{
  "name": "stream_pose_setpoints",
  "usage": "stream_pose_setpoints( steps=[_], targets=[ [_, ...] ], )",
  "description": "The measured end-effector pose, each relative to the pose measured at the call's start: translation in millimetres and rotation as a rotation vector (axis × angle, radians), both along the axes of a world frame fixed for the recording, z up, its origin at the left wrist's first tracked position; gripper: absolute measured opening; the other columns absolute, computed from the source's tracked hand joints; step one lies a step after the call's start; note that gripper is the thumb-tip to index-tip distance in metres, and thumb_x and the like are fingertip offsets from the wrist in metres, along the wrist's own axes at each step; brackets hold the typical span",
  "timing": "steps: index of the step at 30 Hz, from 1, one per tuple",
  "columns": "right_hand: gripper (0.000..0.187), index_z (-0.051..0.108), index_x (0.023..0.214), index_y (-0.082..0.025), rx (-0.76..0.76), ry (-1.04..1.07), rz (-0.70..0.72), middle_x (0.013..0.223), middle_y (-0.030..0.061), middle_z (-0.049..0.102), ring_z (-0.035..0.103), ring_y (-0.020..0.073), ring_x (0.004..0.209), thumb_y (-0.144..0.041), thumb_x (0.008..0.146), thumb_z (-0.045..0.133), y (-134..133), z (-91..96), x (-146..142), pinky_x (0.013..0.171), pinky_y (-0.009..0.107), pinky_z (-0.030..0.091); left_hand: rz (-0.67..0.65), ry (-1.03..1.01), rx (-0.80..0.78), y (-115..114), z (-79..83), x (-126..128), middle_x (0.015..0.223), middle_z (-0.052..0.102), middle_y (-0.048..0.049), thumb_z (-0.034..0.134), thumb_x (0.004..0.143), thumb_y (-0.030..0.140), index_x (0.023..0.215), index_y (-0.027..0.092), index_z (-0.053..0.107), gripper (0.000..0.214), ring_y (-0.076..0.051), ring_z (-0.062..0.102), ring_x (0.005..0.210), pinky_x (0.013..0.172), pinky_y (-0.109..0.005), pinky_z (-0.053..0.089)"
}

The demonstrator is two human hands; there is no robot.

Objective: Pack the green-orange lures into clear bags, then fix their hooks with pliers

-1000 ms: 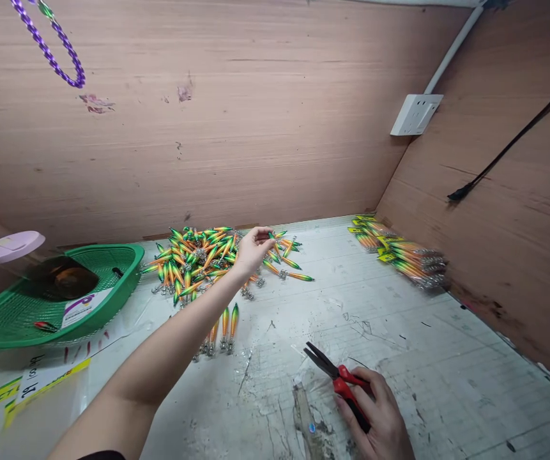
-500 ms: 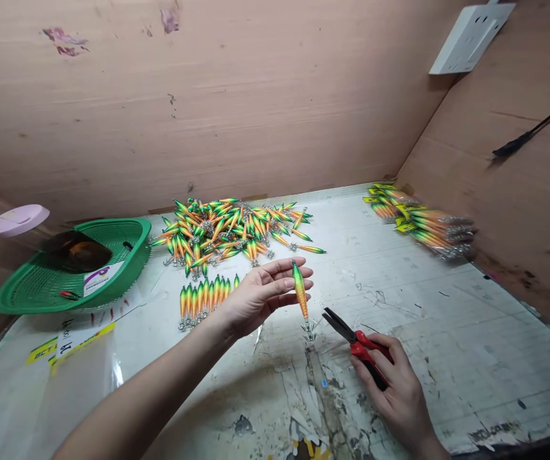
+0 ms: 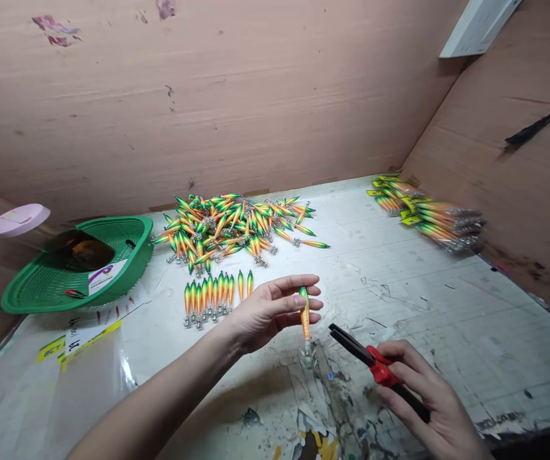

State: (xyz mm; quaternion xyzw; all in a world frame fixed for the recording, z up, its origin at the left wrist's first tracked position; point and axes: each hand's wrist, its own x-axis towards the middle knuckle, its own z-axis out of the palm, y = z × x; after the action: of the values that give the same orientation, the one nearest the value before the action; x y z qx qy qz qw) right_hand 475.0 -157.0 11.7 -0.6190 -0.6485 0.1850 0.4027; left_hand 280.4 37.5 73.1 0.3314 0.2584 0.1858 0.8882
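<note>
My left hand [image 3: 271, 308] pinches one green and orange squid-jig lure [image 3: 305, 315] between thumb and fingers, hook end down, just above the table. My right hand [image 3: 430, 401] grips red-handled pliers [image 3: 373, 362] whose black jaws stand slightly apart, pointing left toward the lure's hooks. A big loose heap of the same lures [image 3: 236, 228] lies at the back of the table. A neat row of lures [image 3: 214, 294] lies side by side between the heap and my left hand.
A green plastic basket [image 3: 129, 273] with a dark lid and a label sits at left, a pink lid [image 3: 18, 219] beyond it. Bagged lures [image 3: 428, 214] are stacked at the right wall. Plastic bags with yellow labels [image 3: 77, 337] lie at front left. Wooden walls enclose the worn table [image 3: 447, 319].
My left hand drew one lure out of the heap and brought it toward me, down in front of the pliers. My right hand with the pliers shifted a little to the right.
</note>
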Motion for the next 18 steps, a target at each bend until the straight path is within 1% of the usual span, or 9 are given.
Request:
stream_pose_setpoints(
  steps=[3, 5, 8, 13, 18],
  targets=[
    [0.015, 0.065, 0.089, -0.023, -0.189, 0.090, 0.117, 0.099, 0.0052, 0.062, 0.064, 0.0184, 0.093, -0.028, 0.094, 0.052, -7.1, 24.7, 0.7, 0.078, 0.022, 0.054, -0.044, -0.012, 0.000, -7.7, -2.1, -4.7, 0.096, 0.070, -0.0045, 0.083, 0.068, 0.010, 0.099, 0.016, 0.076, 0.033, -0.018, 0.072, 0.086, 0.079, -0.030, 0.060],
    [0.019, 0.066, 0.088, -0.023, -0.299, 0.148, 0.176, 0.097, 0.0052, 0.063, 0.064, 0.0191, 0.092, -0.031, 0.095, 0.051, -9.9, 37.4, 0.0, 0.078, 0.024, 0.054, -0.061, -0.037, 0.002, -11.7, -2.9, -8.0, 0.097, 0.070, -0.0046, 0.082, 0.071, 0.010, 0.101, 0.017, 0.076, 0.032, -0.019, 0.073, 0.088, 0.080, -0.030, 0.060],
    [0.020, 0.068, 0.090, -0.024, -0.392, 0.192, 0.237, 0.096, 0.0047, 0.065, 0.065, 0.0191, 0.089, -0.035, 0.095, 0.051, -11.7, 49.9, -2.1, 0.078, 0.025, 0.055, -0.087, -0.056, 0.005, -15.2, -3.6, -11.5, 0.098, 0.070, -0.0047, 0.080, 0.072, 0.011, 0.102, 0.018, 0.076, 0.031, -0.020, 0.073, 0.088, 0.079, -0.030, 0.061],
    [0.019, 0.069, 0.101, -0.028, -0.389, 0.145, 0.265, 0.105, 0.0048, 0.068, 0.066, 0.0215, 0.095, -0.038, 0.093, 0.055, -10.8, 56.0, -3.0, 0.075, 0.025, 0.056, -0.121, -0.064, 0.054, -16.4, -5.0, -15.4, 0.102, 0.069, -0.0047, 0.079, 0.074, 0.013, 0.101, 0.021, 0.076, 0.028, -0.019, 0.073, 0.086, 0.075, -0.031, 0.062],
    [0.011, 0.069, 0.089, -0.029, -0.392, 0.113, 0.284, 0.096, 0.0028, 0.068, 0.066, 0.0207, 0.089, -0.036, 0.089, 0.061, -12.4, 56.0, 0.1, 0.076, 0.025, 0.057, -0.199, -0.044, 0.137, -16.8, -5.5, -18.8, 0.107, 0.068, -0.0065, 0.075, 0.079, 0.014, 0.105, 0.022, 0.074, 0.028, -0.019, 0.072, 0.089, 0.076, -0.030, 0.060]
  ],
)
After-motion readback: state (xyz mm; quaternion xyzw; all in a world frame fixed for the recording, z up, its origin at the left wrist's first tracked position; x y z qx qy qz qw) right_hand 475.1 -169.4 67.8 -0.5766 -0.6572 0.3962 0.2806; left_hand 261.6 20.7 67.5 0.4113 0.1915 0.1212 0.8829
